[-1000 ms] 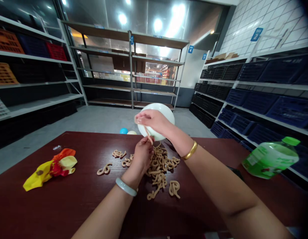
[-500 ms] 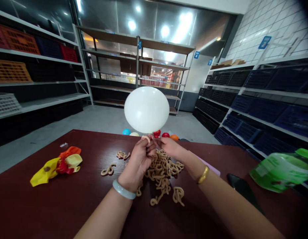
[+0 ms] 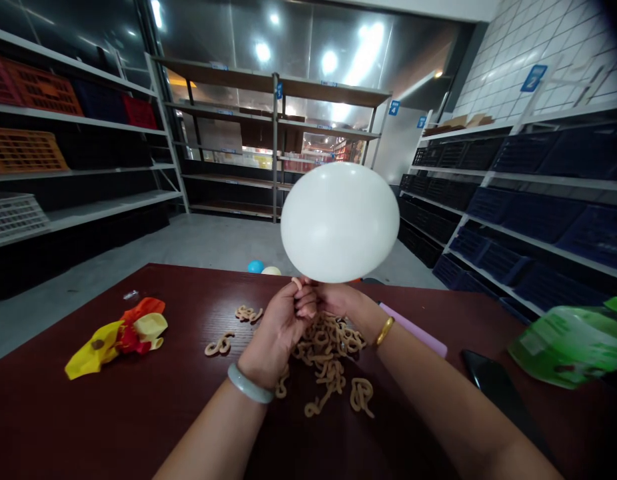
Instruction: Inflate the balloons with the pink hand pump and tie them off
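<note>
A white inflated balloon (image 3: 340,222) stands above my hands, its neck end down at my fingers. My left hand (image 3: 288,313) is closed at the balloon's neck, with its fingers curled; the neck itself is mostly hidden. Against the left fingers lies my right hand (image 3: 341,299), just under the balloon, and its fingertips are hidden. Below both hands, a pile of tan, curly, rope-like pieces (image 3: 333,340) is spread on the dark red table (image 3: 153,427). Deflated balloons (image 3: 116,337) in yellow, red, orange and cream lie at the left.
On the right are a lilac flat object (image 3: 413,330), a black phone (image 3: 493,380) and a green plastic container (image 3: 571,343). A blue balloon (image 3: 256,267) and a cream one (image 3: 272,271) show beyond the table's far edge. Shelves (image 3: 513,180) with crates line the room.
The white balloon has swung right and looks larger, now covering the red and orange balloons behind it. My right hand has moved left, closer against my left hand.
</note>
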